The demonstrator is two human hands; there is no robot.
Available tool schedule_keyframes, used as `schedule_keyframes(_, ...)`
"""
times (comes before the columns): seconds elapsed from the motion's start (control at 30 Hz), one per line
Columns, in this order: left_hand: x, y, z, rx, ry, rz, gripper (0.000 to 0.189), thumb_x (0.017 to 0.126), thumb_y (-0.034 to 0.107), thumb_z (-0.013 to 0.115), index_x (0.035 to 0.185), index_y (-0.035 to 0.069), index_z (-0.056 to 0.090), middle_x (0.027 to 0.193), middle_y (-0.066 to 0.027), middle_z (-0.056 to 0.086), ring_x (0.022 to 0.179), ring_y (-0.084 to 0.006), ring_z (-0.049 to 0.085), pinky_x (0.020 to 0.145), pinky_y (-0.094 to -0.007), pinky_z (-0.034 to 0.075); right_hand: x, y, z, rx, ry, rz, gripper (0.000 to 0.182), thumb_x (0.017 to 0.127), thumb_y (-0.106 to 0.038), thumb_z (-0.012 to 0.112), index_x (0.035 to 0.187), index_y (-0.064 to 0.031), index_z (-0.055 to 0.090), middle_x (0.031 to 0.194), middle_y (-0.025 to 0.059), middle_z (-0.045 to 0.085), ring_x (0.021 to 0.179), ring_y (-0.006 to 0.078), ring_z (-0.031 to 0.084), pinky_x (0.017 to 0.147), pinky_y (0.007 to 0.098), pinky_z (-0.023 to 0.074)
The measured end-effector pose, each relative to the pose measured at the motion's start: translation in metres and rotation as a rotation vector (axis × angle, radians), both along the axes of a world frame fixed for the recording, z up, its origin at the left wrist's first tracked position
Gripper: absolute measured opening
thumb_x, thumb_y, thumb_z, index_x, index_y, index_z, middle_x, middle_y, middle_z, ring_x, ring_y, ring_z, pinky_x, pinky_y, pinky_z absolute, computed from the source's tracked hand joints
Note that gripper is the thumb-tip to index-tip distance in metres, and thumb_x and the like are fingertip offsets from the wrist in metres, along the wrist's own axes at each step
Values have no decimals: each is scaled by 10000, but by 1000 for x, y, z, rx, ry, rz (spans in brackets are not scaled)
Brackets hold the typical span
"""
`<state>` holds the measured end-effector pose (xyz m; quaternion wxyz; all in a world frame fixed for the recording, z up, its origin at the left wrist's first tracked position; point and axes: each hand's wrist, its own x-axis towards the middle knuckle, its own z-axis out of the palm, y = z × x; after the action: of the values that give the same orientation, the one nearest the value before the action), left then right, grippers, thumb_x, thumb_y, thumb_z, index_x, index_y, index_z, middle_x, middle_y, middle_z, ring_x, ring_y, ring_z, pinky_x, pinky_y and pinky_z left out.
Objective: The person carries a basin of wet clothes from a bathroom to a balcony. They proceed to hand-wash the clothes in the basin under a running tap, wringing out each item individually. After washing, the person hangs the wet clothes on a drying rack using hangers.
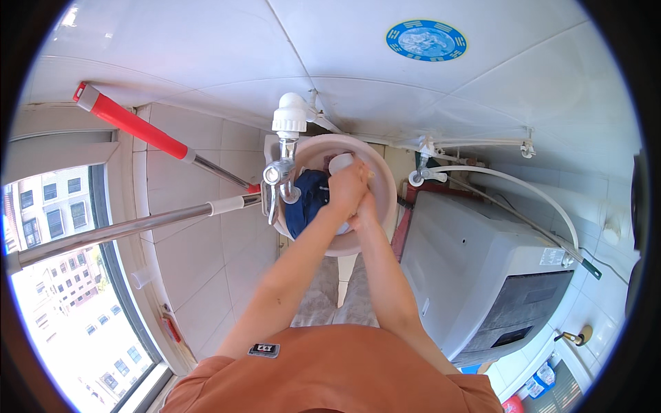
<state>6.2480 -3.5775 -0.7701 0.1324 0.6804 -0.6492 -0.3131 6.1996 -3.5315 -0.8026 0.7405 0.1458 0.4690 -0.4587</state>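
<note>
Both hands are close together over a pale pink basin (386, 211) beneath a chrome tap (281, 173). My left hand (347, 190) is uppermost, its fingers curled beside a rounded white object (340, 163) that may be a cup or a piece of cloth. Whether it grips that object cannot be seen. Partly behind it, my right hand (365, 207) presses against it, its fingers mostly hidden. Dark navy cloth (309, 201) lies bunched in the left of the basin, near my left wrist. A bit of dark reddish cloth (330, 159) shows at the back.
A grey washing machine (454, 273) stands at the right, with a white hose (521, 181) above it. A red-handled pole (137, 126) and a metal pole (134, 227) reach in from the left, beside a window (67, 289). The tiled wall (217, 41) rises behind the basin.
</note>
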Motion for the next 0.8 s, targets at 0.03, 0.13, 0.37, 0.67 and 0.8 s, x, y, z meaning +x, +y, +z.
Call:
schedule_keyframes(0.03,-1,12,7,-65,4,-103,234,938,307,533,917,77,569,711,-180,639,656,-395,643,591,-503,497,-4,-4,-21,-37,-39,-13,370,1005,-458,414,1035,-136,592,846,16,634,649,133,583,463,264,400)
schedule_keyframes(0.13,-11,43,27,-237,125,-213,246,947,305,521,898,70,574,711,-190,629,662,-418,627,599,-501,496,-20,-2,-56,-182,-182,21,384,1009,-453,411,1050,-117,593,857,20,633,681,134,588,523,267,429)
schedule_keyframes(0.37,66,5,-66,197,609,386,293,990,239,449,945,8,623,863,-195,657,824,-318,653,735,-439,492,6,11,19,-206,370,287,362,1021,-391,426,1018,-66,586,885,26,613,766,142,574,691,278,461)
schedule_keyframes(0.67,81,58,-7,711,1917,930,587,1023,488,319,1352,21,454,1281,-165,568,1198,-318,543,1061,-435,412,20,22,96,-1050,1379,415,124,877,-125,648,920,-50,559,864,76,534,867,241,517,821,336,413)
schedule_keyframes(0.8,82,54,-8,558,2278,835,529,999,455,422,1344,59,488,1272,-161,578,1151,-328,572,991,-475,466,15,30,128,-1098,1280,532,178,909,-175,623,1011,-44,559,1003,102,574,924,229,565,819,356,454)
